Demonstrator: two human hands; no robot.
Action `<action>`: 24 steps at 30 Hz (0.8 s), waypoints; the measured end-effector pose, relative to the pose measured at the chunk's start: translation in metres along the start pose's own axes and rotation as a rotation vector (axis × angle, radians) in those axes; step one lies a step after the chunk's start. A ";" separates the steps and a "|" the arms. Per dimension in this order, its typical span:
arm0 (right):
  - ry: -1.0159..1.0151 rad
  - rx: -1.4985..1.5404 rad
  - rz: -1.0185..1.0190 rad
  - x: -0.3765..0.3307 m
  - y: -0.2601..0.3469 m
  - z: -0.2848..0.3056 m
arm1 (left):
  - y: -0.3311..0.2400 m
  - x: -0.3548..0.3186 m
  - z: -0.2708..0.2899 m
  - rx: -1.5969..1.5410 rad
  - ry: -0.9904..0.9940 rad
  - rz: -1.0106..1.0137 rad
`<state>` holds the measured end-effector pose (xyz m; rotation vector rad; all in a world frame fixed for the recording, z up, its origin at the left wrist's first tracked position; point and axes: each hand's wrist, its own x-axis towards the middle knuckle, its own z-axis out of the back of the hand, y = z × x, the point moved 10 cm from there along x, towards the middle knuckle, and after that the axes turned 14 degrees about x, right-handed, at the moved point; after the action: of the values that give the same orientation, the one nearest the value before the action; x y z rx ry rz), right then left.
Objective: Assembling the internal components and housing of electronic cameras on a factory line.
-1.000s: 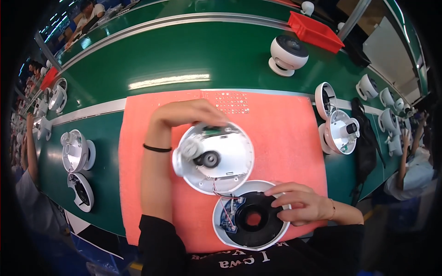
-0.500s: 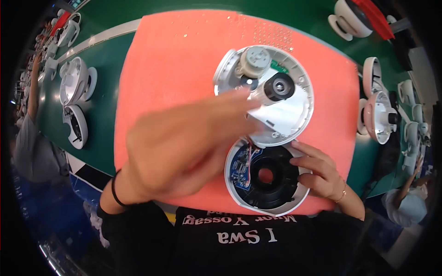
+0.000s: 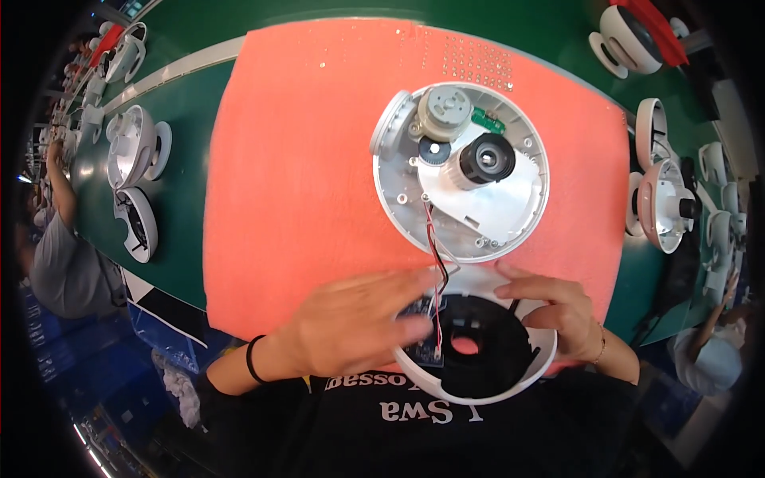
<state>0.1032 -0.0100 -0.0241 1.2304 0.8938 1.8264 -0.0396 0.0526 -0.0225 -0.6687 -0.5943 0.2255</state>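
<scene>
A round white housing half (image 3: 386,199) lies face up on the mat, with a motor (image 3: 448,110), a gear (image 3: 435,150), a black-tipped cylinder (image 3: 488,159) and a small green board (image 3: 488,120) inside. Red, black and white wires (image 3: 434,239) run from it to a second white housing half (image 3: 478,394), tilted near my body. This one has a black inner part (image 3: 498,362) and a blue circuit board (image 3: 422,350). My right hand (image 3: 562,311) grips its right rim. My left hand (image 3: 351,319) is open at its left side, fingers stretched beside the wires, thumb over the board.
A pink mat (image 3: 287,159) covers the green table (image 3: 187,95). Several small screws (image 3: 478,64) stand in rows at its far edge. Part-built housings stand left (image 3: 131,147) and right (image 3: 661,207). A co-worker (image 3: 72,263) sits at far left, another person (image 3: 705,350) at right.
My left hand has drawn back toward me from above the upper housing half, uncovering the wires. The lower half has shifted nearer my body and tilted; my right hand remains at its rim.
</scene>
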 end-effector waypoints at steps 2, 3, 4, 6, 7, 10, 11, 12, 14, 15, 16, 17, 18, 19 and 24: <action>-0.030 0.045 -0.009 0.005 0.001 -0.002 | 0.008 0.003 -0.001 -0.064 -0.011 0.085; -0.058 0.100 -0.028 0.006 -0.002 0.001 | 0.008 0.000 -0.003 -0.059 -0.013 0.078; -0.060 0.094 -0.020 0.005 -0.001 0.003 | 0.008 -0.007 -0.001 -0.027 -0.075 0.072; 0.055 -0.007 0.012 0.001 0.000 -0.006 | 0.007 -0.012 0.006 0.007 -0.137 0.062; 0.053 -0.009 0.012 0.001 0.000 -0.005 | 0.007 -0.012 0.003 0.057 -0.067 0.037; 0.087 0.013 0.018 0.003 0.004 -0.009 | 0.010 -0.018 0.015 -0.031 -0.041 -0.028; 0.058 0.118 -0.038 0.005 0.003 -0.008 | 0.007 -0.019 0.024 -0.167 -0.082 -0.070; 0.031 0.222 -0.093 0.006 0.001 -0.007 | 0.004 -0.015 0.027 -0.157 -0.083 -0.079; 0.037 0.353 -0.170 0.010 -0.005 -0.010 | 0.044 -0.009 0.027 -0.347 -0.124 0.322; 0.042 0.488 -0.249 0.011 -0.010 -0.014 | 0.062 -0.010 0.023 -0.441 -0.142 0.519; 0.071 0.472 -0.257 0.013 -0.006 -0.015 | 0.064 -0.002 0.011 -0.564 -0.155 0.580; 0.101 0.458 -0.284 0.018 -0.001 -0.019 | 0.066 0.001 0.000 -0.682 -0.174 0.646; 0.129 0.439 -0.309 0.022 0.004 -0.022 | 0.066 0.009 -0.006 -0.584 -0.101 0.523; 0.101 0.494 -0.276 0.023 0.006 -0.021 | 0.065 0.012 -0.005 -0.577 -0.108 0.517; 0.194 0.259 -0.366 0.042 0.020 0.020 | 0.077 0.016 -0.012 -0.624 -0.119 0.584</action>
<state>0.1070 0.0195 0.0164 0.9688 1.4013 1.5853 -0.0201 0.1116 -0.0719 -1.4402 -0.5721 0.6410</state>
